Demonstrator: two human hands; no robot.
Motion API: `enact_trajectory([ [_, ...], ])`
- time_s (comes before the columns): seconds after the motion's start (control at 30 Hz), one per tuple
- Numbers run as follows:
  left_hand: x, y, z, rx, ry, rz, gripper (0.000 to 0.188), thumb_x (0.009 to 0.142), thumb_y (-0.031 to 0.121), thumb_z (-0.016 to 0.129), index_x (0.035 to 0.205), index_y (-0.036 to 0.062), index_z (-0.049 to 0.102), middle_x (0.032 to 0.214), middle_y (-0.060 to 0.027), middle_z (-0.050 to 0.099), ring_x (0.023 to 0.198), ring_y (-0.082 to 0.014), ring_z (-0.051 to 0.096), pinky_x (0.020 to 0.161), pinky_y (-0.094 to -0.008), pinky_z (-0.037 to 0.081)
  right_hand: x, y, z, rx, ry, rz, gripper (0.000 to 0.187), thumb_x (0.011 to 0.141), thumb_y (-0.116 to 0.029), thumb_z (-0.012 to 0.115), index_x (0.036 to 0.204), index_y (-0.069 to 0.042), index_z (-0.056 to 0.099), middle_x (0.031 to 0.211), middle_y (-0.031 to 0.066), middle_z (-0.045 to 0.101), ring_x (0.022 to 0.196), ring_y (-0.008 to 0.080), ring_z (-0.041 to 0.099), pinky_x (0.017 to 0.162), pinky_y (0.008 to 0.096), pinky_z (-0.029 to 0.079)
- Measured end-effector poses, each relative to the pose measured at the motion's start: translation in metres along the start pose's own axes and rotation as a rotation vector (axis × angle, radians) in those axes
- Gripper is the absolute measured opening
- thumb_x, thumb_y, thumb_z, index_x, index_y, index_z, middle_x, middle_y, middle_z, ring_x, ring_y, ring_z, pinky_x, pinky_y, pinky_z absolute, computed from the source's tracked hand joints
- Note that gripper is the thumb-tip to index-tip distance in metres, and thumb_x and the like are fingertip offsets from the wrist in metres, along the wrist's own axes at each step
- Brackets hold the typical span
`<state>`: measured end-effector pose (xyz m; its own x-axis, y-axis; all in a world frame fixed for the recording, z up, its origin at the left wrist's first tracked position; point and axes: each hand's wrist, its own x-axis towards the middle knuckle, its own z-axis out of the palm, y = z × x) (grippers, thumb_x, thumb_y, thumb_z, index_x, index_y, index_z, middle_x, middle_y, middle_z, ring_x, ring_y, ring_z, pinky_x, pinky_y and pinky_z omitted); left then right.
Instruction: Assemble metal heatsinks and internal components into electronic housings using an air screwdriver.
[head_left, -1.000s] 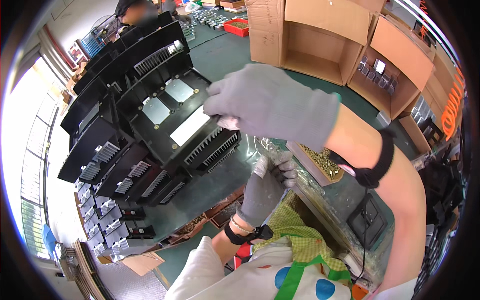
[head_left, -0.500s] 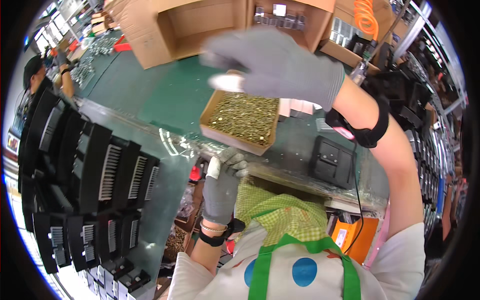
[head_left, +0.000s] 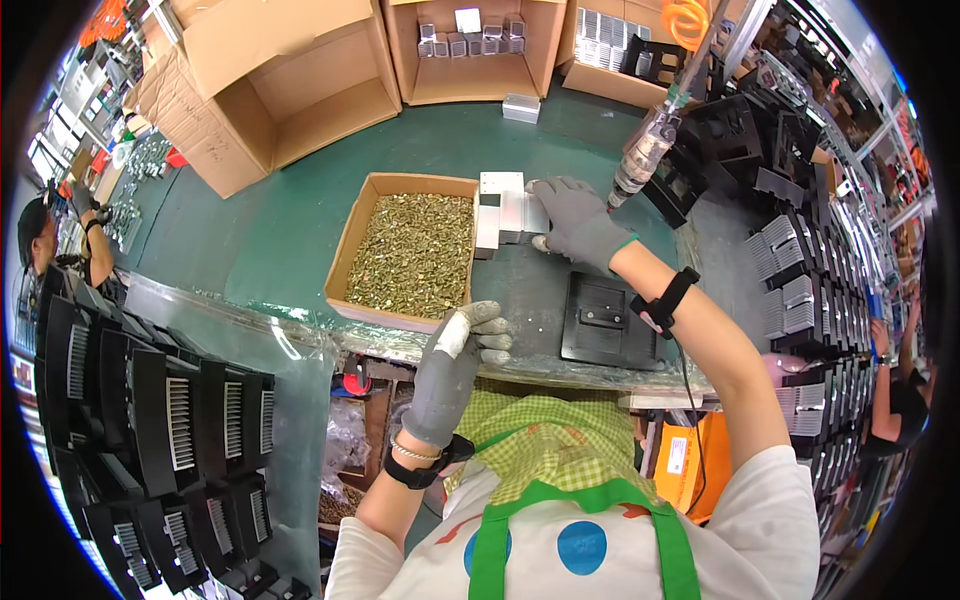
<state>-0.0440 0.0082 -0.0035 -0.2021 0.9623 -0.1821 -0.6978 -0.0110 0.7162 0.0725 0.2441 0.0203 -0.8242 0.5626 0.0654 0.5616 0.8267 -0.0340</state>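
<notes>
My right hand (head_left: pixel 580 222), in a grey glove, reaches over a group of silver metal blocks (head_left: pixel 507 212) on the green bench. Its thumb and fingers span the rightmost metal block (head_left: pixel 535 213), gripping it at the near and far ends. My left hand (head_left: pixel 452 370), gloved in grey with a white thumb tip, stays at the bench's front edge with its fingers curled; what they hold, if anything, is hidden. Just beyond it stands an open cardboard box (head_left: pixel 345 270) full of small brass-coloured screws. A black plate-like fixture (head_left: pixel 610 325) lies in front of my right hand.
A power screwdriver (head_left: pixel 645 150) hangs at the right from an orange coiled hose (head_left: pixel 686 22). Larger cartons (head_left: pixel 290 110) line the back, one holding finned metal blocks. Black housings with silver fins (head_left: pixel 180 420) are stacked at both sides. Other people work at far left and right.
My right hand has come down from above the screw box onto the metal blocks to its right. My left hand remains curled by the bench edge. The view has shifted.
</notes>
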Motion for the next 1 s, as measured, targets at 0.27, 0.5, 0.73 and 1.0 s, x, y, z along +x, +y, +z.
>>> enact_trajectory([
  [0.27, 0.015, -0.007, 0.003, 0.015, -0.021, -0.044, 0.038, 0.097, 0.027, 0.044, 0.119, -0.0036, 0.05, 0.103, -0.0117, 0.058, 0.09, -0.02, 0.057, 0.079, -0.0317, 0.049, -0.015, 0.014, -0.03, 0.486, -0.026, 0.063, 0.058, 0.065, -0.031, 0.077, 0.11, -0.007, 0.05, 0.106, 0.0112, 0.05, 0.098, 0.029, 0.058, 0.082, 0.0401, 0.048],
  [0.5, 0.029, -0.024, 0.01, 0.12, -0.006, -0.074, 0.035, 0.097, 0.026, 0.047, 0.115, -0.0035, 0.052, 0.099, -0.0097, 0.058, 0.086, -0.0172, 0.057, 0.075, -0.0311, 0.049, -0.028, 0.002, -0.042, 0.32, 0.018, 0.074, 0.053, 0.069, -0.032, 0.076, 0.109, -0.008, 0.053, 0.107, 0.0106, 0.055, 0.095, 0.0319, 0.059, 0.081, 0.0375, 0.048],
  [0.73, 0.031, -0.024, -0.001, 0.118, -0.006, -0.094, 0.037, 0.096, 0.029, 0.048, 0.115, -0.0033, 0.052, 0.099, -0.0088, 0.058, 0.086, -0.0166, 0.057, 0.075, -0.0303, 0.05, -0.045, -0.011, -0.049, 0.168, 0.021, -0.312, 0.051, 0.068, -0.023, 0.074, 0.111, -0.009, 0.05, 0.109, 0.0116, 0.058, 0.095, 0.0314, 0.059, 0.081, 0.0398, 0.048],
  [1.0, 0.022, -0.029, 0.017, 0.06, -0.283, -0.154, 0.059, 0.095, 0.032, 0.051, 0.142, 0.0048, 0.027, 0.13, -0.0083, 0.047, 0.112, -0.0206, 0.052, 0.091, -0.0347, 0.047, -0.09, -0.048, -0.054, 0.341, 0.044, -0.691, 0.046, 0.071, -0.022, 0.069, 0.112, -0.009, 0.053, 0.112, 0.0157, 0.056, 0.104, 0.0326, 0.057, 0.089, 0.0408, 0.047],
])
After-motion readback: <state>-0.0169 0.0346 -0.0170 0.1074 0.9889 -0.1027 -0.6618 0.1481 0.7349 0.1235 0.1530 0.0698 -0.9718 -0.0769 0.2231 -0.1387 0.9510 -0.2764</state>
